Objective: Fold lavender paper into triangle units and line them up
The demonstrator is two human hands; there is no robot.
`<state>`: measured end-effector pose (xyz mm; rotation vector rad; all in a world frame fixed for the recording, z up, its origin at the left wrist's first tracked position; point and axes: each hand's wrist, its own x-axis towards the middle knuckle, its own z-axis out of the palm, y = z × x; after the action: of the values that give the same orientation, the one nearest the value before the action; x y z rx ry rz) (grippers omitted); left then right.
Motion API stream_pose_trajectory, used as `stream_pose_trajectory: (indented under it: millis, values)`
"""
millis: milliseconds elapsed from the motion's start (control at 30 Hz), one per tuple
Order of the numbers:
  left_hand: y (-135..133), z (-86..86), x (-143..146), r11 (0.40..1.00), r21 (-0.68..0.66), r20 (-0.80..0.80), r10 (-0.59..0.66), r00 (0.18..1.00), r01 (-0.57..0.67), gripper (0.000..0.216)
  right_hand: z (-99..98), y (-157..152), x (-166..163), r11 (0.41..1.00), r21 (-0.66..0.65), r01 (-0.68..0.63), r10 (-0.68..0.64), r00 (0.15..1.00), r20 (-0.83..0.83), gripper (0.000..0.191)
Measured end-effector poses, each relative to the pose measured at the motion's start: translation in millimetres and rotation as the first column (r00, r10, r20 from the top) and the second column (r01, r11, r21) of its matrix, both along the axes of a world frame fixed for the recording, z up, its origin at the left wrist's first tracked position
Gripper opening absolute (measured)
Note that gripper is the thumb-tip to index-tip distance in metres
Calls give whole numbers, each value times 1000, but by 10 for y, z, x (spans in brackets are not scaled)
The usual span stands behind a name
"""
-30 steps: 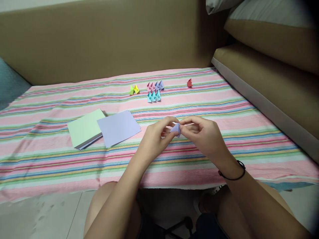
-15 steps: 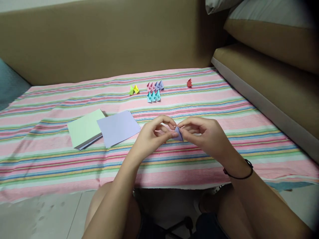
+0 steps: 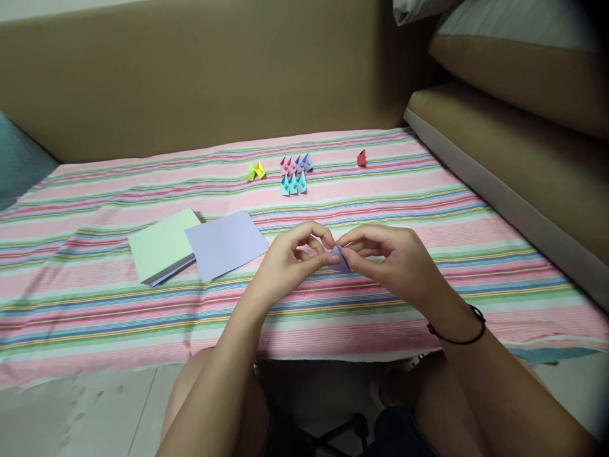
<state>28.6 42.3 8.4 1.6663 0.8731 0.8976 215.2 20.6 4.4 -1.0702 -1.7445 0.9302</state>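
Observation:
Between my two hands is a small folded piece of purple paper (image 3: 340, 261), held just above the striped cloth. My left hand (image 3: 299, 254) pinches its left side with thumb and fingertips. From the other side, my right hand (image 3: 385, 254) grips it between thumb and index finger. Part of the folded paper is hidden behind the fingers. Left of my hands lies a flat purple sheet (image 3: 227, 244), its left edge by a stack of pale green-topped paper (image 3: 164, 244).
Farther back on the striped cloth (image 3: 118, 324) stand small folded paper pieces: yellow ones (image 3: 259, 170), pink ones (image 3: 287, 166), purple ones (image 3: 303, 163) and turquoise ones (image 3: 294, 184). A red folded piece (image 3: 362, 158) sits apart. Brown cushions (image 3: 514, 158) rise at the right.
The folded purple paper has tilted slightly between my fingers, and my fingertips have shifted a little on it. Everything else on the cloth stays in place.

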Motion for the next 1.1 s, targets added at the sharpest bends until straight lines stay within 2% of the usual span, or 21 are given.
stream_pose_trajectory:
  millis: [467,667,833,1100]
  values:
    - [9,-19,-1,998,60,-9,4,1000,-3,12,15,-29,-65,996,-32,87,-88,996,-20,11]
    - [17,-13,-7,989,150,-47,13,999,-6,11,13,-29,-59,984,-97,153,-158,986,-46,10]
    - [-5,-17,17,989,145,-19,10,1000,-7,11,1,-9,-66,971,-155,184,-200,976,-92,9]
    - [-39,-80,94,941,336,-134,94,986,-44,18,-47,-10,-127,961,-168,221,-246,958,-149,9]
